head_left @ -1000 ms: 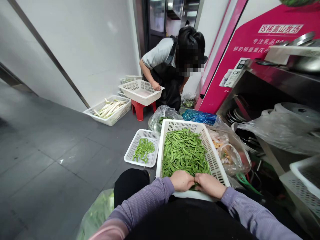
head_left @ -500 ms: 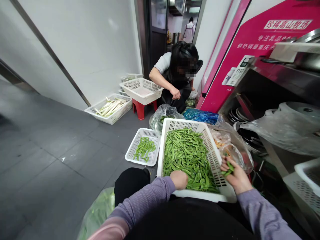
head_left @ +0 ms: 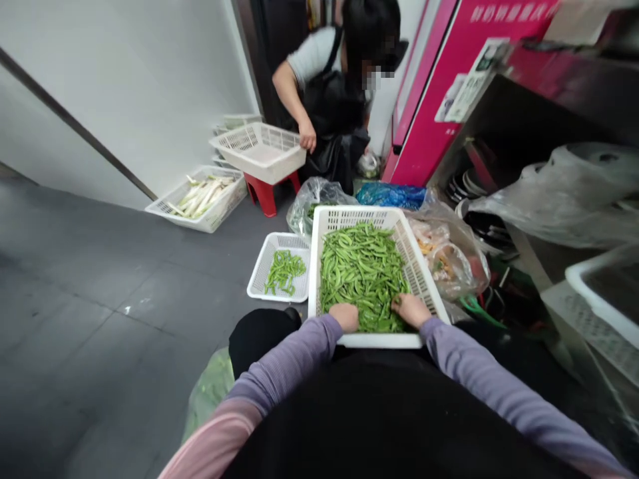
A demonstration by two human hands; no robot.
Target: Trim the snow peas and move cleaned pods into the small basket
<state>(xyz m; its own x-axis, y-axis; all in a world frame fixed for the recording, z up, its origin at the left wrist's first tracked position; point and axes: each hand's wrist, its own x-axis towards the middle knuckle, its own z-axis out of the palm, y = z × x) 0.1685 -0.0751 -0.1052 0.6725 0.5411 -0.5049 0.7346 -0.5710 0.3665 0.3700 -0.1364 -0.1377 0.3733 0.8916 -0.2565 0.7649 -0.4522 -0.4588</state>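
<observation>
A: The left hand (head_left: pixel 344 317) and right hand (head_left: pixel 407 309) are down on the green pea pods (head_left: pixel 362 276), heaped in the big white crate (head_left: pixel 369 339); side by side at the near end!

B: Gripping anything?

A: Can't tell; the fingertips sink among the pods.

B: Around the crate?

A: A small white basket (head_left: pixel 279 266) of pods just left; a co-worker (head_left: pixel 324 86) bends well beyond.

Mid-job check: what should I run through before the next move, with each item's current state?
Left hand on the green pods in the large white basket: ok.
Right hand on the pods too: ok.
Either hand gripping a pod: cannot tell.
Small white basket upright on the floor: ok.
Plastic food bag off the large basket's right wall: not ok, it touches.
Co-worker away from the baskets, beyond the red stool: ok.
</observation>
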